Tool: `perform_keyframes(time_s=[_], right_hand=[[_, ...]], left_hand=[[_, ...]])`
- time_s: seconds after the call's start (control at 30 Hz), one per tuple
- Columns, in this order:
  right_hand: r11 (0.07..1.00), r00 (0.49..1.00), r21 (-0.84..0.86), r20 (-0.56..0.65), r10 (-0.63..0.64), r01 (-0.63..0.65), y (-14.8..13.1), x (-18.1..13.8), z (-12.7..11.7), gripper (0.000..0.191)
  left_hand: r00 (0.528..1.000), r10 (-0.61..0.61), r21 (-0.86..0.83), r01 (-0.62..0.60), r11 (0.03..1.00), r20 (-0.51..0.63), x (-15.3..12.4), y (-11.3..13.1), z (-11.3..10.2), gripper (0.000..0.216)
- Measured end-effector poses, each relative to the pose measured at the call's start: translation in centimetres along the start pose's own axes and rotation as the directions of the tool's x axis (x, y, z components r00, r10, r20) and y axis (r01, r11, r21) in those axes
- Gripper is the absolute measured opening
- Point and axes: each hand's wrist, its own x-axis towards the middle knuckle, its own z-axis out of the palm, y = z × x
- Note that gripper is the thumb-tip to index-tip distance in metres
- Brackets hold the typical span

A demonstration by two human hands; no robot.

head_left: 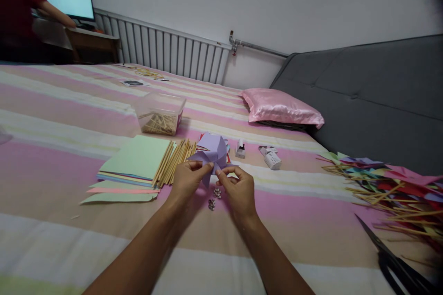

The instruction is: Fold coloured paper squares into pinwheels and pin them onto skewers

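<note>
On a striped bedsheet (pixel 114 239), just between your two hands, a purple paper pinwheel (pixel 215 156) is held up off the cloth. Your left hand (pixel 188 179) pinches it from its left side, thumb lying near the middle of the folds; your right hand (pixel 238 186) has thumb and forefinger closed on its lower right part, the other fingers curled. Whether your right fingertips also hold something small cannot be told.

Directly beyond the pinwheel, partly hidden by it, sits a stack of purple paper (pixel 212 140). Just beyond and left of your left hand lie a row of thin sticks (pixel 178 159) and a stack of coloured sheets (pixel 133 159), pale green on top. Farther past that hand stands a clear plastic box (pixel 180 109) with more sticks inside.

Below your fingertips, between your wrists, are two small clusters of shiny metal pieces (pixel 217 192). Beyond your right hand are a small white box (pixel 240 149) and, farther right, another carton (pixel 272 160). Well to the right of that hand lies a heap of coloured paper on sticks (pixel 398 184), with black-handled scissors (pixel 384 251) nearer you.
</note>
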Motion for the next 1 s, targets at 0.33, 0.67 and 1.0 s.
perform_keyframes(time_s=[0.33,0.67,1.0], right_hand=[[0.999,0.999,-0.032,-0.021,-0.032,0.031,0.14,0.13,-0.13,0.025],[0.994,0.996,-0.085,-0.042,-0.075,0.072,0.15,0.21,-0.14,0.025],[0.992,0.996,-0.086,0.002,-0.094,0.094,0.45,0.46,-0.39,0.026]], left_hand=[[0.998,0.058,0.027,-0.058,0.998,0.002,-0.32,0.28,0.34,0.019],[0.999,0.046,0.043,-0.046,0.998,0.004,-0.44,0.2,0.41,0.021],[0.995,0.098,0.063,-0.098,0.993,0.0,-0.18,0.33,0.45,0.023]])
